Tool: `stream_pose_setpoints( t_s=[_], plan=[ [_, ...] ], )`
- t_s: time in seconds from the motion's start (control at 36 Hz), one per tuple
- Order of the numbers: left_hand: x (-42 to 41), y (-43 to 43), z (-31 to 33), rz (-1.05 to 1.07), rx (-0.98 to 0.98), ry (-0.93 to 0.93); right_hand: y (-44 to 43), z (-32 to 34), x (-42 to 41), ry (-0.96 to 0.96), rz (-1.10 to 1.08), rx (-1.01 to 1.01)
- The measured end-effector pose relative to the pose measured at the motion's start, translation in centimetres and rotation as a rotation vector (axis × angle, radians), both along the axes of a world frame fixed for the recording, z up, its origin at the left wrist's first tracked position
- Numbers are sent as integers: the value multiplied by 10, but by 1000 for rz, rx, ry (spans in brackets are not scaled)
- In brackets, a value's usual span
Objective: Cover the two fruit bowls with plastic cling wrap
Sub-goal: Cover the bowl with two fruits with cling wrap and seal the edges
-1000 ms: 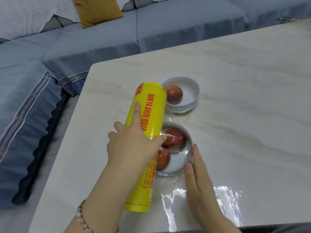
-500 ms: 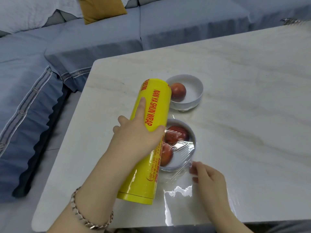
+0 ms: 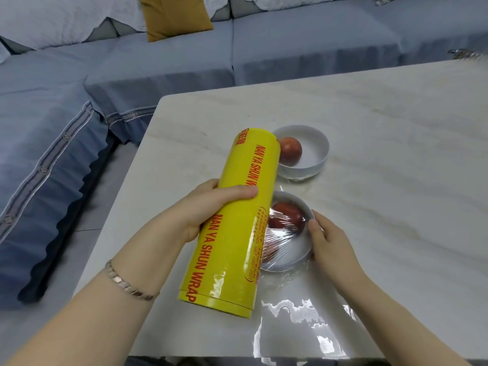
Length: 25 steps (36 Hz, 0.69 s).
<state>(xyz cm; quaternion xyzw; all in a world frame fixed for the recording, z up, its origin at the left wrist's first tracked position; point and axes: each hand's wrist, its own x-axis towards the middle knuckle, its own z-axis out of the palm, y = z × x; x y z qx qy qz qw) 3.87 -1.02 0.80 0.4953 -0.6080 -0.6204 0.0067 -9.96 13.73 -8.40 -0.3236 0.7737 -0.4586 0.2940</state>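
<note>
My left hand [image 3: 203,207] grips a big yellow cling wrap roll [image 3: 237,220], held above the table at a slant. A sheet of clear film [image 3: 284,237] runs from the roll over the near white bowl [image 3: 303,249], which holds red fruit [image 3: 286,216]. My right hand [image 3: 327,241] curls against that bowl's right rim and presses the film down there. The far white bowl [image 3: 314,159] holds one red fruit [image 3: 290,151] and has no film on it. The roll hides the left part of both bowls.
The marble table [image 3: 383,143] carries loose, shiny film [image 3: 298,320] near its front edge. A blue-grey sofa [image 3: 158,64] with a mustard cushion [image 3: 174,14] wraps round the far and left sides. The table's left edge drops to the floor.
The left hand has shifted its hold on the roll, fingers now wrapped across the top. The right hand has moved from the bowl's near side up to its right rim.
</note>
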Motion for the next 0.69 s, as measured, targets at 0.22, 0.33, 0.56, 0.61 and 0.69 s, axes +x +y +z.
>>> stream_pose_setpoints(
  t_s=[0.22, 0.33, 0.56, 0.61, 0.69],
  plan=[
    [25, 9, -9, 144, -432, -195, -6, 3, -3, -13, 18, -43],
    [36, 16, -22, 136, -490, -322, -7, 1, -3, 12, 26, -30],
    [52, -3, -21, 284, -100, 48, -6, 1, -5, 23, 58, -32],
    [53, -8, -28, 266, -7, 93, -6, 1, -6, 27, 63, -37],
    [53, -10, -32, 279, 24, 120, -6, 1, -7, 35, 68, -38]
  ],
)
